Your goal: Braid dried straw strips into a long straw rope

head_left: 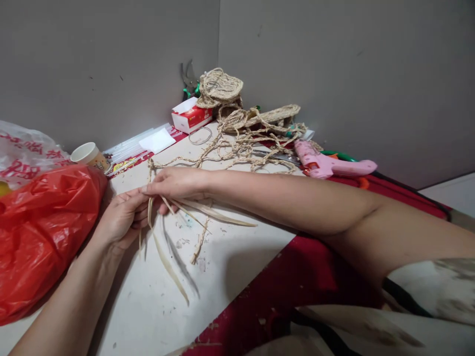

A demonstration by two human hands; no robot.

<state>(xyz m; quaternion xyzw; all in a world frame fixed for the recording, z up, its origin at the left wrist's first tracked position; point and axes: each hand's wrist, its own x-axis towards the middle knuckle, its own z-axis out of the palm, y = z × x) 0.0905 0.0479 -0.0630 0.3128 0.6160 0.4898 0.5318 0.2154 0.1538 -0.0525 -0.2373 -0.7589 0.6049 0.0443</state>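
My left hand [124,212] and my right hand [174,184] meet over the white board [148,296], fingertips touching. Both are closed on pale dry fibre strands [168,272], whose loose ends fan out below and to the right. From the top of my hands a braided cord [178,160] runs right into a tangled heap of braid [237,143]. The exact grip of the fingertips is partly hidden. A short piece of braid [200,241] lies on the board under my right forearm.
A red plastic bag [48,237] and paper cup [89,154] stand left. Behind are clear sticks [129,143], a tissue box [191,117], pruning shears [190,81] and coiled braid [220,86]. A pink glue gun [326,163] lies right, beyond my forearm. Grey walls rise behind.
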